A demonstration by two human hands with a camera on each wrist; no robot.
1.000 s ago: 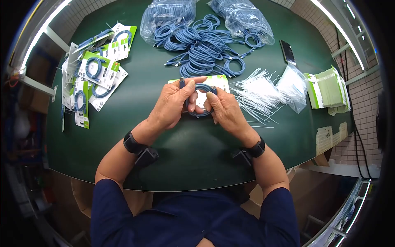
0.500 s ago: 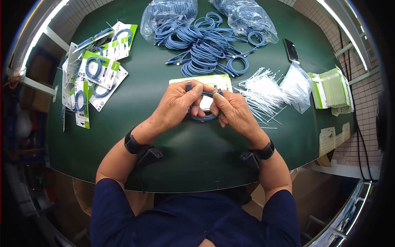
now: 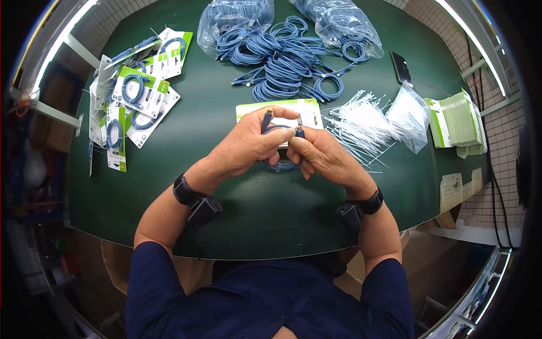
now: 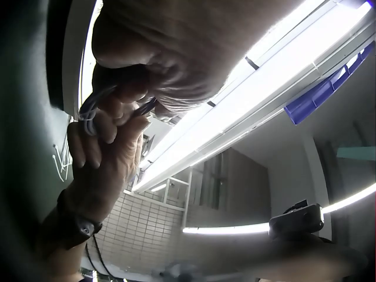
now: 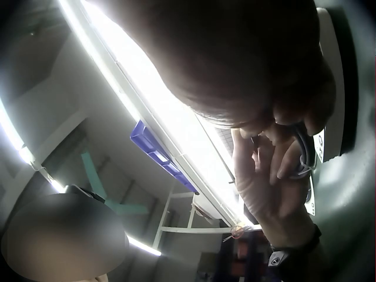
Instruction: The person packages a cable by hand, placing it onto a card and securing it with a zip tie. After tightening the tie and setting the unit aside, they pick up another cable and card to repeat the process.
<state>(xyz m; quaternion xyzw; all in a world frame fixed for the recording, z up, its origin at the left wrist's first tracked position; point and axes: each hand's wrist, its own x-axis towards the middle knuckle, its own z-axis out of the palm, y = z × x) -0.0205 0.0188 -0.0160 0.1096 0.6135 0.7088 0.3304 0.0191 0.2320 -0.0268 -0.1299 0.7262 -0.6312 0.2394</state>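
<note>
A small coil of blue cable (image 3: pixel 280 166) is held between both hands, over a stack of green-and-white cards (image 3: pixel 309 106). My left hand (image 3: pixel 243 141) grips the coil's left side, and a dark plug with a metal tip (image 3: pixel 267 118) stands up beside its index finger. My right hand (image 3: pixel 327 155) pinches the cable's other plug (image 3: pixel 300 132) between thumb and fingers, metal tip upward. The two thumbs almost meet. Fingers hide much of the coil; in the right wrist view a loop of cable (image 5: pixel 304 144) hangs by the left hand's fingers.
Loose coiled blue cables (image 3: pixel 288 62) lie at the back beside plastic bags of cables (image 3: pixel 234 22). White cable ties (image 3: pixel 361 124) and a clear bag (image 3: pixel 407 118) lie to the right, near a phone (image 3: pixel 401 68) and stacked cards (image 3: pixel 458 121). Carded cables (image 3: pixel 135 90) are piled left.
My hands have come closer together and cover more of the coil's opening. The right hand's plug now shows its metal tip upward. The left hand's plug leans slightly.
</note>
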